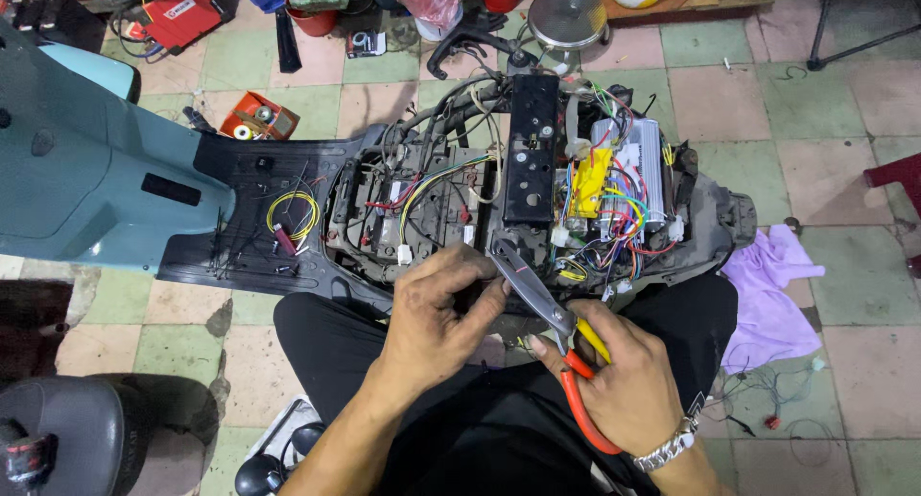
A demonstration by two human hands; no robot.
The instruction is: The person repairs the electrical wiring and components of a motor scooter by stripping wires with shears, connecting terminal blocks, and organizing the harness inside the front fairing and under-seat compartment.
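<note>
My right hand [619, 381] grips a pair of pliers [537, 299] with red and yellow handles, jaws pointing up-left. My left hand [446, 309] pinches something thin, likely a wire, right at the jaw tips; the wire itself is too small to make out. Both hands hover over my lap in black trousers. Just beyond them lies an opened electric scooter body [451, 203] with bundles of coloured wires [614, 208], a silver controller box [638, 155] and a black bracket [532, 146] exposed.
The scooter's teal front panel [77, 170] is at left, its black footboard [259, 218] holding a yellow wire coil. A purple cloth [772, 290] lies on the tiled floor at right. Red tool cases, a small orange tray [259, 117] and a round stool [568, 16] stand behind.
</note>
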